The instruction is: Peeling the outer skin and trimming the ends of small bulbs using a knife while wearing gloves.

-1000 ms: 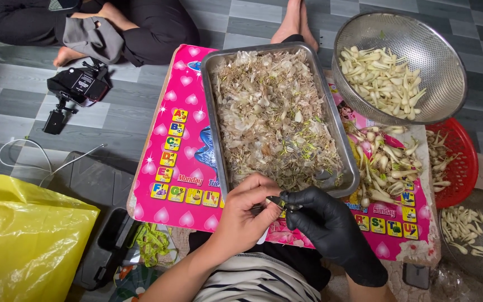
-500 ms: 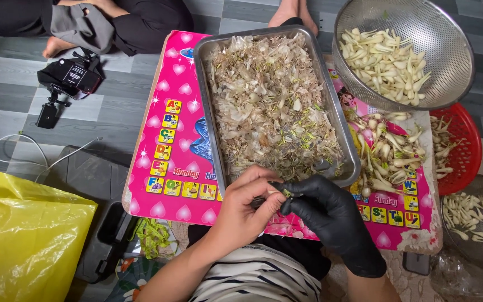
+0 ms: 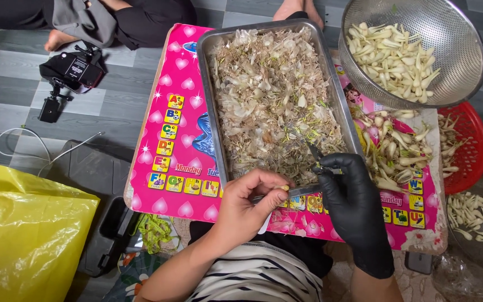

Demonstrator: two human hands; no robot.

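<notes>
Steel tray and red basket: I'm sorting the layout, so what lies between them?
Head view: a heap of untrimmed pale bulbs lies on the pink board between steel tray and red basket.

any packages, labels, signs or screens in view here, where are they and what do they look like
Pink table top: under the metal tray, printed with hearts and rows of small coloured letter squares.
Yellow plastic bag: on the floor, lower left, crumpled, plain.
Black camera: on the floor, upper left, with a small pale label.
No screens.

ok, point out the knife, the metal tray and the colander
knife [image 3: 315, 152]: head view, dark blade tip above the gloved right hand.
metal tray [image 3: 208, 95]: head view, bare left rim.
colander [image 3: 465, 39]: head view, bare mesh on the right wall.
</notes>
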